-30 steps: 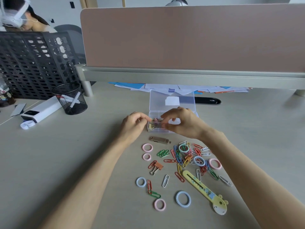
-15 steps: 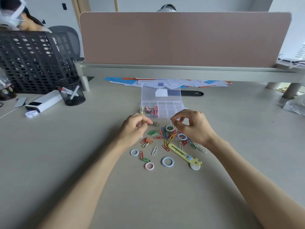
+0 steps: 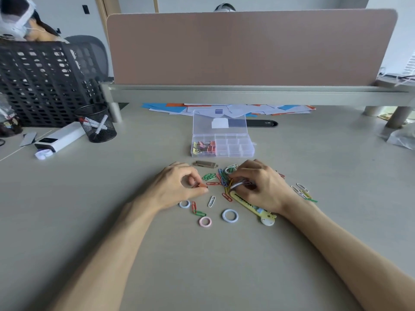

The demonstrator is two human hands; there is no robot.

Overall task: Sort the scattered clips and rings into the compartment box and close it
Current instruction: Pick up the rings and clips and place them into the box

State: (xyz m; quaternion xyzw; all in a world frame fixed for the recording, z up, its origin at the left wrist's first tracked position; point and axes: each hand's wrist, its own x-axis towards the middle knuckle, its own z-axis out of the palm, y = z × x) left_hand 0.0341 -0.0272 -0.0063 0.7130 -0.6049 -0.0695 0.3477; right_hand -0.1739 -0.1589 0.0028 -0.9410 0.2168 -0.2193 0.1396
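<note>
The clear compartment box stands open on the desk, lid up, with binder clips in its left compartments. In front of it lie coloured paper clips and several rings, among them a blue ring, a pink ring and a small blue ring. My left hand pinches an orange binder clip at the pile's left edge. My right hand rests on the pile with its fingers closed on a white ring.
A yellow giraffe utility knife lies partly under my right hand. A metal USB stick sits before the box. A black mesh cup and white device stand left. Papers and a partition lie behind the box.
Both hands have drawn back from the box to the scattered pile. My left hand has taken hold of an orange binder clip; my right fingers have closed on a ring.
</note>
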